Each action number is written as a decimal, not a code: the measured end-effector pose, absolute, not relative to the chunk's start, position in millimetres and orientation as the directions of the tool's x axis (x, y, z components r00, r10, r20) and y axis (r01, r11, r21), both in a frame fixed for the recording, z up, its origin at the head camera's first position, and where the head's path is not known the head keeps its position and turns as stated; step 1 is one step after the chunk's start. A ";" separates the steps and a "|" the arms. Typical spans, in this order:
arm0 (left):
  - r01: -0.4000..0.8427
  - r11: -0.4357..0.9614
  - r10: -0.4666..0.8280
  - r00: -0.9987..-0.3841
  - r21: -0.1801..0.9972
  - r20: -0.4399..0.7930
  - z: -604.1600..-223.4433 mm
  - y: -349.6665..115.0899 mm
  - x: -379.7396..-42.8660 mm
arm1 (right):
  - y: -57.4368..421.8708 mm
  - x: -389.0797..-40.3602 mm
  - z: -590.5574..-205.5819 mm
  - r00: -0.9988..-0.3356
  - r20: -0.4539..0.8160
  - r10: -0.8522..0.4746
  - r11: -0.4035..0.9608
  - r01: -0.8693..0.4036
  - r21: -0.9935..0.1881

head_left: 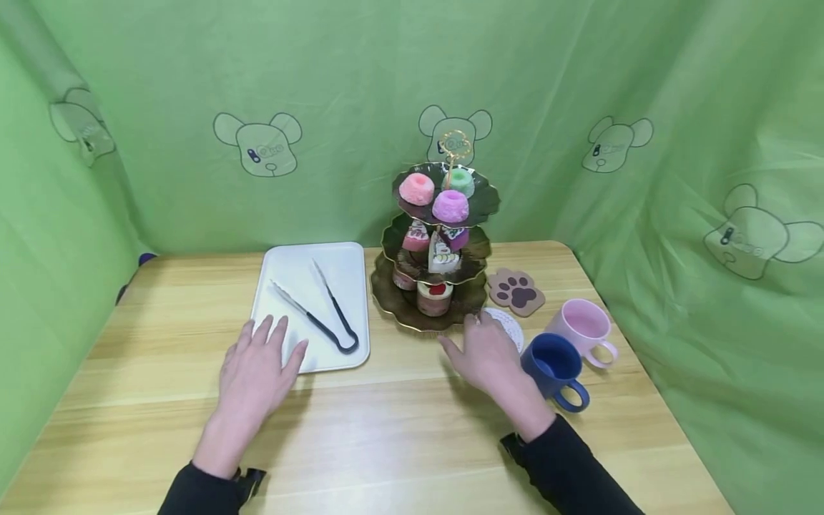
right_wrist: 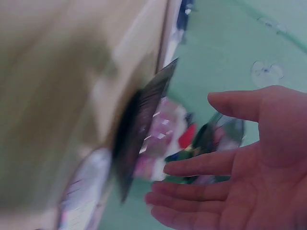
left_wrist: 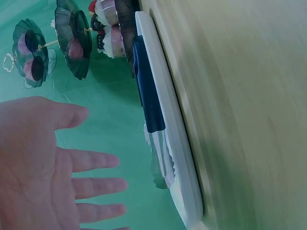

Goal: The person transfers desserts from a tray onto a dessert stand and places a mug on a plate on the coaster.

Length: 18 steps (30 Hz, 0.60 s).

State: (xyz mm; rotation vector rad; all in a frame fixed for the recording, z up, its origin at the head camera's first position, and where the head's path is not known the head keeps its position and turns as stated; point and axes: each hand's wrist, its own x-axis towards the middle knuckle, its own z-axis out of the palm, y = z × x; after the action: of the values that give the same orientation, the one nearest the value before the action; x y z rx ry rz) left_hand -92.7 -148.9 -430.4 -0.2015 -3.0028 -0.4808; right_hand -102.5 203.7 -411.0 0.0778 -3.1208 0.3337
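My left hand (head_left: 255,368) hovers by the near left corner of a white tray (head_left: 309,268), its fingers straight and spread, holding nothing. Tongs with black handles (head_left: 337,343) lie spread apart on that tray, and the left wrist view shows them along its edge beyond my fingers. My right hand (head_left: 486,354) reaches toward the front right of a dark three-tier stand (head_left: 463,307), fingers extended with nothing in them. Past its fingertips in the right wrist view are the stand's bottom plate (right_wrist: 144,129) and a pink layered cake (right_wrist: 160,129). A white round coaster (head_left: 508,325) is partly hidden behind this hand.
Pink, green and purple cakes (head_left: 450,206) sit on the top tier, with cake slices (head_left: 444,257) below. Right of the stand are a paw-shaped coaster (head_left: 516,292), a pink mug (head_left: 584,325) and a blue mug (head_left: 552,363). A green curtain (head_left: 347,107) surrounds the wooden table (head_left: 386,443).
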 end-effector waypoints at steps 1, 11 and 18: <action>0.150 0.941 0.121 -0.986 0.303 0.114 -431.2 -148.3 -93.1 | 208.3 -101.6 -413.9 -0.999 -0.014 -0.045 0.977 -0.041 -0.211; 0.218 0.917 0.185 -0.974 0.335 0.128 -454.2 -138.0 -92.3 | 231.9 -93.9 -436.8 -0.974 -0.222 -0.038 0.982 0.005 -0.190; 0.257 0.911 0.218 -0.964 0.321 0.153 -450.7 -140.7 -90.8 | 233.6 -97.0 -439.8 -0.957 -0.283 -0.058 0.983 -0.006 -0.183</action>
State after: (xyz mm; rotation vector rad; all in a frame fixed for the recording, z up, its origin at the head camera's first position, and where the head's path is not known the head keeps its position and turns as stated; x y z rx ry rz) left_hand -90.8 -140.7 -450.7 -0.3691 -2.9595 -0.5207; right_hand -97.0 233.6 -439.8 0.0565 -3.4184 0.3135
